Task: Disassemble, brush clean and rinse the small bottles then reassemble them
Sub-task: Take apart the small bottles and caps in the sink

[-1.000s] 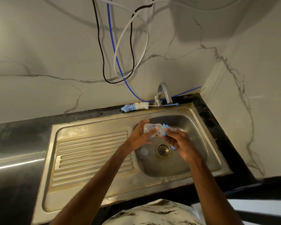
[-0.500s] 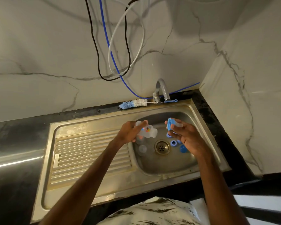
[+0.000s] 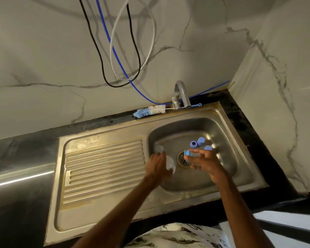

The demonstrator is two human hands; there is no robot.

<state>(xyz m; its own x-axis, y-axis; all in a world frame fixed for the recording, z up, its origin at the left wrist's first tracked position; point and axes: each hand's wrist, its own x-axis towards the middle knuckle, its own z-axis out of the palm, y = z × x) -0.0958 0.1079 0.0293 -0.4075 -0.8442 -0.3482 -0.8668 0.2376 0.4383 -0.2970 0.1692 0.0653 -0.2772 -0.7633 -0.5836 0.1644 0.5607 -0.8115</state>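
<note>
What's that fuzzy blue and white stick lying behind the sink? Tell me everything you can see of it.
It is a bottle brush, lying flat on the dark counter strip behind the sink, at the foot of the wall. Its bristle head is blue at the left tip and white beyond. A thin wire shaft runs right, past the base of the tap, to a small blue handle with a loop end. Nobody holds it.

Dim warm light, wide-angle bending at the edges.
A glare streak crosses the countertop (image 3: 16, 158) at left; the left hand (image 3: 157, 167) and its clear bottle (image 3: 170, 163) smear with motion; the blue cap (image 3: 189, 153) in the right hand (image 3: 204, 161) looks sharper; cables (image 3: 111, 51) shadow the upper wall (image 3: 43, 51).
</note>
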